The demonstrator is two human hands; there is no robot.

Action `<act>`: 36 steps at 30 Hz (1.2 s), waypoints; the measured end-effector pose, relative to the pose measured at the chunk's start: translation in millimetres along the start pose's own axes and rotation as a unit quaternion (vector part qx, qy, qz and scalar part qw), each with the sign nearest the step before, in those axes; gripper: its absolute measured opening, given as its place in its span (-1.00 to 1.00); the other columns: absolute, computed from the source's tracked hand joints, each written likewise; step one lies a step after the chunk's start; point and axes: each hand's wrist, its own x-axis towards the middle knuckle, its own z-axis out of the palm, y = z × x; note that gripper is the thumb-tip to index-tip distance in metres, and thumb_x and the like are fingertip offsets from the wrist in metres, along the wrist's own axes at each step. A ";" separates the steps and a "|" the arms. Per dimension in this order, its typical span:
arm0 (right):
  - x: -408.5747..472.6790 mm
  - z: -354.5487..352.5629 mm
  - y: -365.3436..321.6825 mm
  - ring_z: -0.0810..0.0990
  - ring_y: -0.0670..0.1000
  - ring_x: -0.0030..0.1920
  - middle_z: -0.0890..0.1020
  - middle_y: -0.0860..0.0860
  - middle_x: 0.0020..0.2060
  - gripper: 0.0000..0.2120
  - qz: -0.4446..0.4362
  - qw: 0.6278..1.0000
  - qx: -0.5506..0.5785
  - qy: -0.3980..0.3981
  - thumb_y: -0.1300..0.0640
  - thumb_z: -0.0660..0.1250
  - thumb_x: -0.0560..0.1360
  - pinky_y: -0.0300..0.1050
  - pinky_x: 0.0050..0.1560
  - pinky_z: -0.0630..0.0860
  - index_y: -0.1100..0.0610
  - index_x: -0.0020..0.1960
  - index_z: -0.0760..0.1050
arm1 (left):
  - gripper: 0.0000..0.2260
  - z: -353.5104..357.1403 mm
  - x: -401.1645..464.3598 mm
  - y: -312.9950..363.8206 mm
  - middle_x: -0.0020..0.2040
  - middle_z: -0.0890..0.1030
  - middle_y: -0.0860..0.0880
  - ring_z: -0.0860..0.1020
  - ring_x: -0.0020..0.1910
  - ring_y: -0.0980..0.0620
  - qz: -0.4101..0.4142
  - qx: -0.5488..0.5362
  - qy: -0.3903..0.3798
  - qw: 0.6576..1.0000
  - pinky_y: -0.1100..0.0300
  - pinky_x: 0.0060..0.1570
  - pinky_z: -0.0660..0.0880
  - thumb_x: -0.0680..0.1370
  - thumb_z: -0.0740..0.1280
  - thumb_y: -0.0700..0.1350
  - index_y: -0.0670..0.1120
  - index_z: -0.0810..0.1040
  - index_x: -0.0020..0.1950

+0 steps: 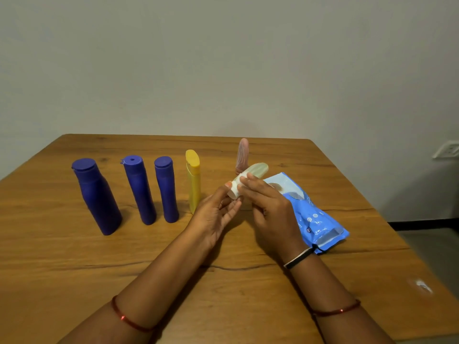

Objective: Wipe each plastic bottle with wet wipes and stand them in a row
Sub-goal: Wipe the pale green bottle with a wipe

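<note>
Both hands are raised over the worktop (74,256): left hand (213,214) pinches the pale green bottle (255,171) by its white cap, right hand (270,209) curls around its smooth, translucent body, tilted up.

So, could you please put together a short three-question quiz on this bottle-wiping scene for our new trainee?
1. True or false: the yellow flat plastic bottle lies on its side on the wooden table.
2. How many dark blue plastic bottles stand upright in the row?
3. What lies under the right hand: A) the blue wet-wipes pack, B) a folded towel, C) a metal tray?

Key
1. False: it stands upright, right of the blue bottles.
2. Three.
3. A. Both hands, the left hand included, hold the pale green translucent tube with its white cap above it.
</note>
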 end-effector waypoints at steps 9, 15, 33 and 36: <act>8.8 -21.8 31.0 0.47 -0.12 0.25 0.57 -0.01 0.17 -0.64 0.107 0.987 -0.072 0.091 0.45 0.25 0.44 -0.06 0.29 0.44 0.21 0.16 0.58 | -0.90 2.3 -0.4 0.0 -0.09 0.64 -0.20 0.64 -0.13 -0.02 0.001 0.064 0.013 0.998 0.26 -0.20 0.61 0.52 0.37 -0.19 -0.19 0.53 -0.01; 2.2 -5.4 3.3 0.50 -0.09 0.24 0.59 0.04 0.18 -0.58 0.076 0.996 -0.036 0.030 0.49 0.26 0.39 -0.31 0.29 0.36 0.19 0.16 0.59 | -0.80 -2.0 3.2 1.7 -0.12 0.67 -0.18 0.65 -0.18 0.01 0.046 0.104 0.008 0.994 0.31 -0.27 0.60 0.49 0.42 -0.15 -0.23 0.55 0.04; 4.5 -9.1 6.6 0.53 -0.05 0.20 0.62 0.05 0.15 -0.58 0.135 0.989 -0.055 0.017 0.49 0.25 0.36 -0.35 0.26 0.33 0.19 0.12 0.62 | -0.69 -1.3 0.4 -13.5 -0.03 0.65 -0.14 0.62 -0.09 0.05 0.075 0.182 0.009 0.980 0.26 -0.12 0.59 0.49 0.40 -0.14 -0.28 0.54 0.16; 1.2 -3.8 -2.9 0.50 -0.14 0.18 0.62 0.01 0.14 -0.59 0.085 0.996 -0.029 -0.025 0.47 0.27 0.36 -0.49 0.23 0.27 0.17 0.11 0.62 | -0.65 -2.5 0.9 -13.3 -0.04 0.66 -0.15 0.65 -0.14 0.09 0.080 0.180 0.010 0.980 0.25 -0.13 0.59 0.50 0.40 -0.13 -0.30 0.51 0.20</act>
